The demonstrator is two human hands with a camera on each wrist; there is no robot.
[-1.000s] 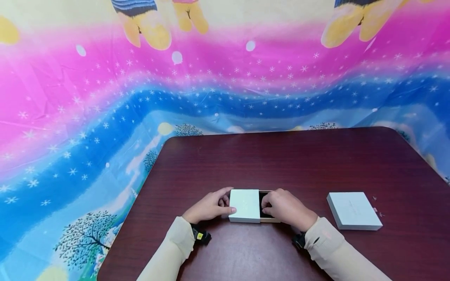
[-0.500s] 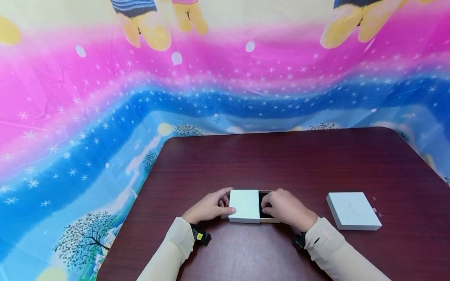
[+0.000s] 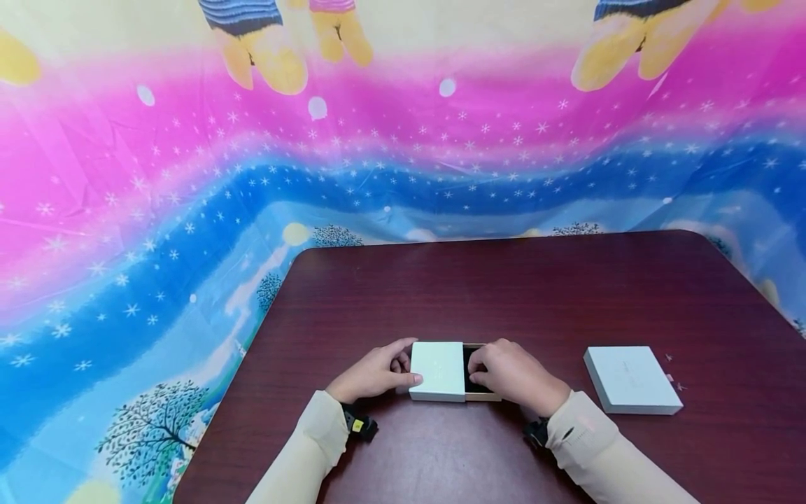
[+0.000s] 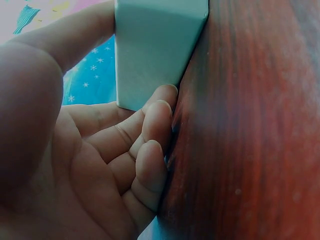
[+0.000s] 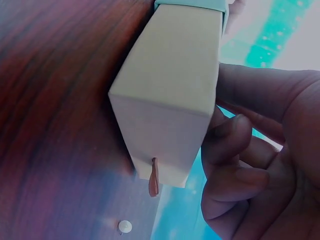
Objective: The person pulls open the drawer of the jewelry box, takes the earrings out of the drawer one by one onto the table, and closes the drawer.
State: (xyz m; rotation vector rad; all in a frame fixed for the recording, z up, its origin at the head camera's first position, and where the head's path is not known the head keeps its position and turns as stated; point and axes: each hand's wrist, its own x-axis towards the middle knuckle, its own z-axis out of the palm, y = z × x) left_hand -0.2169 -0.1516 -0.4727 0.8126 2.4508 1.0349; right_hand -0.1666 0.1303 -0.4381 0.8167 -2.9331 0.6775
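A white slide-out box lies on the table, its white sleeve (image 3: 437, 371) at the left and its drawer (image 3: 483, 397) pulled partly out to the right. My left hand (image 3: 371, 369) holds the sleeve's left end, thumb on top and forefinger along the far corner; the left wrist view shows the other fingers curled beside its end (image 4: 147, 55). Over the drawer's black inside, my right hand (image 3: 519, 374) bends its fingers down, and their tips are hidden. In the right wrist view a brown ribbon tab (image 5: 154, 180) sticks out of the drawer's pale end.
A second white box (image 3: 632, 378) sits to the right on the dark red table (image 3: 504, 294). Tiny objects (image 3: 679, 386), too small to identify, lie beside it. A small round white thing (image 5: 125, 227) shows in the right wrist view. A printed cloth (image 3: 403, 140) hangs behind.
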